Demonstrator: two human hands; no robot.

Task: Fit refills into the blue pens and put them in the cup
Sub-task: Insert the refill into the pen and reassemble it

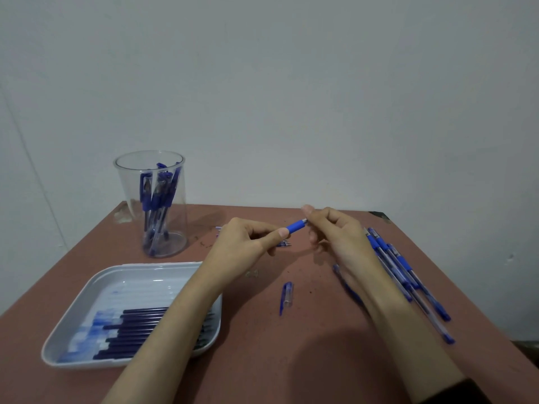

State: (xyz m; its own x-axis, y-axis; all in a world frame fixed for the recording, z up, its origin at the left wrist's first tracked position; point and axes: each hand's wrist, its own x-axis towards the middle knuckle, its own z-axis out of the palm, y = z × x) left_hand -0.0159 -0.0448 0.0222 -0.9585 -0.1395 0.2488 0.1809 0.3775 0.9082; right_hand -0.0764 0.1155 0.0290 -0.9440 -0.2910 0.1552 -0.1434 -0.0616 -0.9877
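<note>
- The left hand (pixel 248 243) and right hand (pixel 341 237) each pinch one end of a blue pen (pixel 296 226) above the tabletop (pixel 262 360).
- A clear cup (pixel 154 205) with pens in it stands at 10 o'clock from the hands.
- A white tray (pixel 87 298) of refills (pixel 137 330) lies at 7 o'clock, partly hidden by the left forearm.
- A loose pen cap (pixel 286 297) lies at 6 o'clock.
- A pile of pens (pixel 404 262) lies at 4 o'clock, partly behind the right wrist.

Plain indoor work corner: a reddish desk (pixel 262 339) is standing against a bare wall (pixel 291 97), carrying a tray (pixel 157 265) and pens (pixel 404 262).
</note>
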